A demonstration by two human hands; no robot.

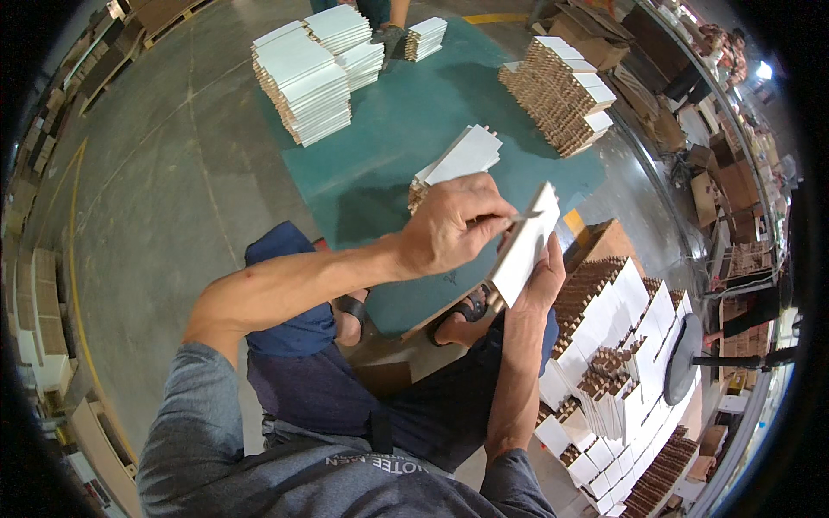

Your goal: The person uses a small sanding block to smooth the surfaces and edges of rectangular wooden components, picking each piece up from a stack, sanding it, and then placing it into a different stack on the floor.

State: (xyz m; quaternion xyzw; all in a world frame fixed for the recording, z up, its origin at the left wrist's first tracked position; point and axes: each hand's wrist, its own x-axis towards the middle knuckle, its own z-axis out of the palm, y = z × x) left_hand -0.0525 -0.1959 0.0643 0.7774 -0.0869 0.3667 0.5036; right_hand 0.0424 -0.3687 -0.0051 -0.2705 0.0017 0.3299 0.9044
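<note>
My right hand (pixel 542 274) holds a narrow white panel (pixel 528 246) from beneath, tilted up in front of me. Small wooden pegs stick out at the panel's lower end. My left hand (pixel 458 221) is closed in a pinch against the panel's face, near its upper part. Something thin and pale seems to be between those fingertips, too small to name. Just beyond my left hand, a small pile of similar white panels (pixel 466 155) with wooden pegs lies on the green table (pixel 397 129); my hand hides part of it.
Stacks of white panels stand on the table at far left (pixel 302 78) and far right (pixel 561 91). A smaller stack (pixel 426 39) sits by a co-worker's gloved hand (pixel 390 39) at the far edge. Beside my right arm rises a large heap of panels (pixel 613 328) with a round black pad (pixel 682 358).
</note>
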